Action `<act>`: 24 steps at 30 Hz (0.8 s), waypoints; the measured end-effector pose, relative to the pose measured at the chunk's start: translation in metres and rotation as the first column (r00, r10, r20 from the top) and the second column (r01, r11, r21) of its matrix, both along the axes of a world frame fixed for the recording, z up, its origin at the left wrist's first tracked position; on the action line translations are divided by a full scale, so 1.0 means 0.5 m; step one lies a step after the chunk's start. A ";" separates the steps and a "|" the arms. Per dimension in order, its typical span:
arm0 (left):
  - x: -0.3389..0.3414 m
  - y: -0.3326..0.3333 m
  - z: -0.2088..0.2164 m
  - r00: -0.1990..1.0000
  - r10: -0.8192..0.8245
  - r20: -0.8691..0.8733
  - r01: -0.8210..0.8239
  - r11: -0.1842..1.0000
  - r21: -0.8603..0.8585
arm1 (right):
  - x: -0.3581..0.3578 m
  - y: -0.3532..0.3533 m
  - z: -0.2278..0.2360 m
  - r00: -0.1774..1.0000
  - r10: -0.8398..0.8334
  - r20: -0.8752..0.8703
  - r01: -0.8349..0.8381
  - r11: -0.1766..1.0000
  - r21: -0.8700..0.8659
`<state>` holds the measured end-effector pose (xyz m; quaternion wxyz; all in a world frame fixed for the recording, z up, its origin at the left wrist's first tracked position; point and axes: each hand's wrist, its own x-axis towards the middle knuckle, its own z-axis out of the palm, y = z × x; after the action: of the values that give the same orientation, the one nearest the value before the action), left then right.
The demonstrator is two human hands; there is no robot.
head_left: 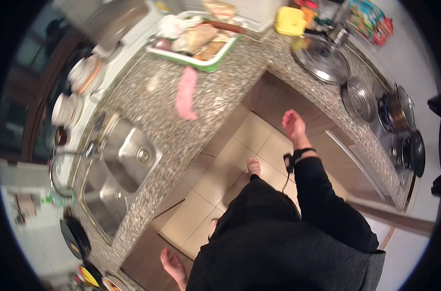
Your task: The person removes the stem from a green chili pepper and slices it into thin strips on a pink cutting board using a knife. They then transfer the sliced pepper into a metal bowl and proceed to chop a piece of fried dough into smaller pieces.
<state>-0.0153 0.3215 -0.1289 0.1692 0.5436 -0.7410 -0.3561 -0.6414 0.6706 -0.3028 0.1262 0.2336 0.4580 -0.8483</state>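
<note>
My right hand [293,125] is raised over the floor near the right-hand cabinet fronts, its fingers loosely bent with nothing in them. A dark strap with a small device and a cable is on that wrist. At the lower left, my left hand [173,264] hangs beside the cabinet under the sink counter, fingers half curled and holding nothing. Neither hand touches anything. A pink cloth [186,94] lies on the speckled stone counter [157,109], ahead and to the left of my right hand. Just beyond it, a white and green tray [208,62] holds bags and several food items.
A double steel sink [129,157] with a curved tap [55,169] is on the left. Along the right counter are a lidded pan [321,59], a steel pan [359,100], a pot [399,107] on the stove and a black pan [414,153]. A yellow container [290,21] stands in the far corner.
</note>
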 end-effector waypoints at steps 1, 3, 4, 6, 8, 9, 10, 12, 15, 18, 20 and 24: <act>-0.075 -0.009 0.026 0.960 -0.277 0.036 0.279 0.958 -0.063 | -0.043 0.052 -0.003 0.984 -0.178 0.000 0.178 0.981 -0.077; -0.216 -0.032 0.082 0.876 -0.464 0.134 0.479 0.870 -0.121 | -0.098 0.133 -0.001 0.884 -0.459 0.087 0.467 0.870 -0.161; -0.285 -0.044 0.104 0.818 -0.546 0.181 0.571 0.807 -0.148 | -0.112 0.158 -0.001 0.837 -0.531 0.129 0.546 0.803 -0.238; -0.400 -0.061 0.140 0.815 -0.566 0.127 0.580 0.800 -0.153 | -0.119 0.184 -0.003 0.747 -0.640 0.177 0.653 0.659 -0.372; -0.475 -0.064 0.166 0.799 -0.590 0.115 0.601 0.790 -0.121 | -0.118 0.188 -0.008 0.648 -0.727 0.227 0.729 0.505 -0.463; -0.501 -0.064 0.175 0.777 -0.610 0.153 0.627 0.772 -0.107 | -0.117 0.188 -0.010 0.634 -0.737 0.234 0.726 0.464 -0.507; -0.521 -0.065 0.180 0.754 -0.635 0.171 0.655 0.748 -0.108 | -0.117 0.187 -0.012 0.639 -0.754 0.154 0.698 0.484 -0.527; -0.542 -0.065 0.182 0.721 -0.664 0.198 0.690 0.714 -0.116 | -0.120 0.189 -0.013 0.632 -0.772 0.072 0.658 0.485 -0.575; -0.533 -0.072 0.182 0.628 -0.717 0.302 0.777 0.601 -0.188 | -0.117 0.189 -0.002 0.662 -0.737 0.137 0.667 0.496 -0.556; -0.492 -0.087 0.179 0.610 -0.755 0.242 0.787 0.613 -0.069 | -0.073 0.156 0.015 0.670 -0.727 0.148 0.670 0.507 -0.542; -0.459 -0.105 0.174 0.603 -0.752 0.266 0.790 0.608 -0.073 | -0.026 0.109 0.025 0.670 -0.727 0.149 0.687 0.533 -0.494; -0.390 -0.134 0.148 0.566 -0.782 0.259 0.814 0.580 -0.029 | 0.089 -0.035 0.033 0.653 -0.707 0.271 0.704 0.435 -0.561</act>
<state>-0.2102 0.2544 -0.0550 -0.0536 0.1708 -0.9440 -0.2772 -0.5967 0.6532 -0.2864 -0.1705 0.3451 0.0109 -0.9229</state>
